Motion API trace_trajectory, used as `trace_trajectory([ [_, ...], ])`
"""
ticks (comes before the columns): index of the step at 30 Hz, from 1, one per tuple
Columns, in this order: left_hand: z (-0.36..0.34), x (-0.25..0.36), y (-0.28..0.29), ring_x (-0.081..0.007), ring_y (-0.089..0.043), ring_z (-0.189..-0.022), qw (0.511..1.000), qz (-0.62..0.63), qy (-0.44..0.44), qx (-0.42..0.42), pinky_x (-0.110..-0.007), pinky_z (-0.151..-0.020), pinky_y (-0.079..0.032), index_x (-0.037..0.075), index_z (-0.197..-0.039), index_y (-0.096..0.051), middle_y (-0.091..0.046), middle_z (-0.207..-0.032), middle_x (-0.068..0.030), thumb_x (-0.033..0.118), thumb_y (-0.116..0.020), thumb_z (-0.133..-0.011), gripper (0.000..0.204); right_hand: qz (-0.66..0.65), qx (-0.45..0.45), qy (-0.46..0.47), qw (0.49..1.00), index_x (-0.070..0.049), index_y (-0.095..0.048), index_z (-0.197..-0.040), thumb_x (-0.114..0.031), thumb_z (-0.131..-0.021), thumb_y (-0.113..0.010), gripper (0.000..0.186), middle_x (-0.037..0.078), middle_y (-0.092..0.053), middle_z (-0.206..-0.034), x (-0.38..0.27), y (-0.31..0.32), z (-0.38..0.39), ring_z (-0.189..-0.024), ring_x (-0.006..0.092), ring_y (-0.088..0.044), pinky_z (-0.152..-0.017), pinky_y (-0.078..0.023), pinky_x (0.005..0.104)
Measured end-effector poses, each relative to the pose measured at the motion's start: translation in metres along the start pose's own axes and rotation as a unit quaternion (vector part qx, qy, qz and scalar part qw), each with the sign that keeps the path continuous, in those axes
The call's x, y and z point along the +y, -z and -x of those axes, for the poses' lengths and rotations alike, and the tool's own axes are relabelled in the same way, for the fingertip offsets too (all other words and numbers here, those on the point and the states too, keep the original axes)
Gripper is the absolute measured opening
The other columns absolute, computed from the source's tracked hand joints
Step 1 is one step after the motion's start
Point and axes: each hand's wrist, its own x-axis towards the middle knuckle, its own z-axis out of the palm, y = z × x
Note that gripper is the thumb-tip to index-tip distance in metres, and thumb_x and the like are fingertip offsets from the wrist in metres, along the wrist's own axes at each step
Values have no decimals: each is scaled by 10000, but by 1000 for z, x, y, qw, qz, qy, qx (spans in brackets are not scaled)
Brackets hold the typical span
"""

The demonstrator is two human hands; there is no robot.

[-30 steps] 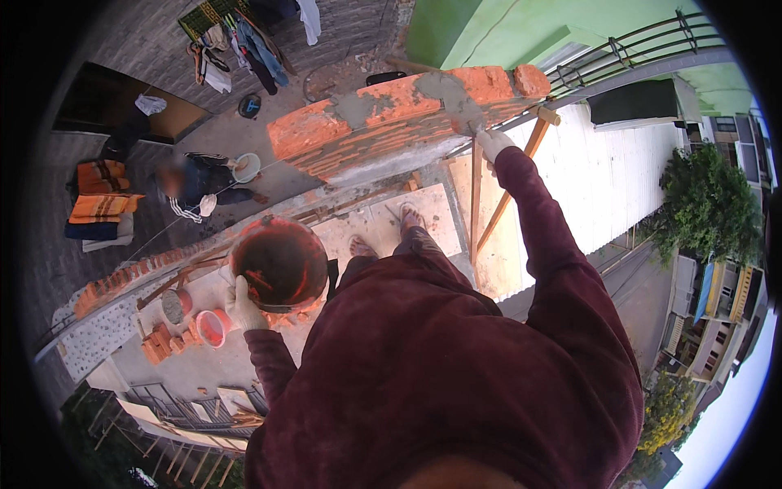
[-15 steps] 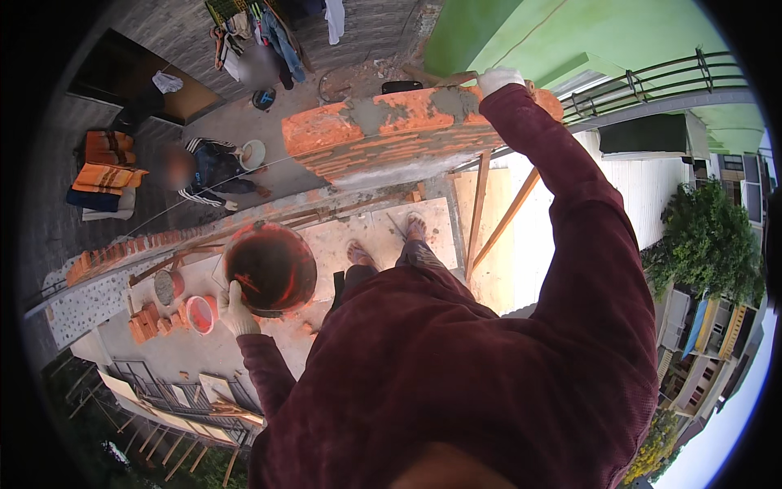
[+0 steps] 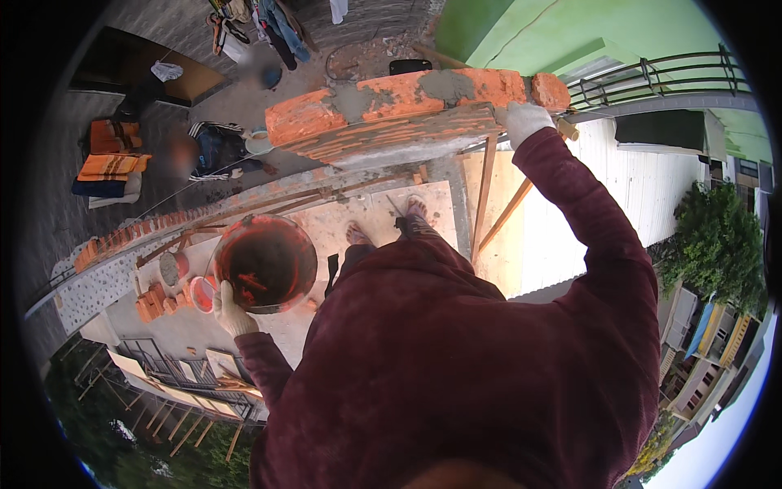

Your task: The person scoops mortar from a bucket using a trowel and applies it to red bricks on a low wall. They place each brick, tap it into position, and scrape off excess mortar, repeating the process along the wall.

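The right hand (image 3: 521, 122) hides whatever it grips.

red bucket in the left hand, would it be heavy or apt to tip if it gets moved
The red bucket looks rigid and mostly empty, only smears inside, so probably light. The left hand grips just one spot on its rim, so it may tilt. Its wet, mortar-stained walls could be somewhat slippery.
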Motion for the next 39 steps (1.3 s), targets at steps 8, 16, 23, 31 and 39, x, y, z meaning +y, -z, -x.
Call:
trace_trajectory([
  [8, 12, 39, -34, -49, -575, -738, 997, 2, -64, -51, -230, -669, -481, 116, -789, -558, -650, -854, 36, 186, -700, -1007, 269, -136, -12, -84, 987, -77, -638, -1165, -83, -866, -685, 303, 195, -702, -1011, 55, 39, 77, -932, 391, -711, -778, -573, 509],
  [16, 1, 128, -107, -25, -385, -663, 971, -65, -176, -150, -231, -577, -314, 93, -704, -526, -460, -700, 87, 265, -733, -973, 380, -113, 126, 256, 952, -29, -556, -1154, -153, -894, -661, 307, 148, -636, -932, -169, 142, 46, -797, 318, -722, -606, -580, 435],
  [23, -9, 166, -141, -11, -363, -668, 946, -28, -231, -227, -217, -583, -286, 126, -711, -538, -456, -718, 110, 230, -719, -987, 345, -52, 284, 272, 918, -19, -595, -1026, -128, -855, -670, 216, 91, -641, -848, -267, 174, 3, -750, 233, -719, -553, -570, 357],
  [31, -27, 177, -147, -8, -396, -677, 938, 9, -204, -282, -208, -596, -318, 125, -730, -556, -482, -728, 109, 199, -715, -984, 309, -25, 286, 249, 925, -9, -618, -1045, -128, -869, -652, 214, 89, -661, -848, -241, 214, 22, -758, 222, -709, -562, -556, 374],
  [39, -28, 193, -174, -18, -407, -678, 908, 8, -252, -335, -222, -588, -346, 96, -727, -560, -479, -702, 87, 187, -732, -957, 301, -137, 143, 283, 938, 30, -557, -1101, -89, -843, -665, 305, 195, -670, -939, -236, 191, 40, -829, 342, -731, -656, -581, 473],
])
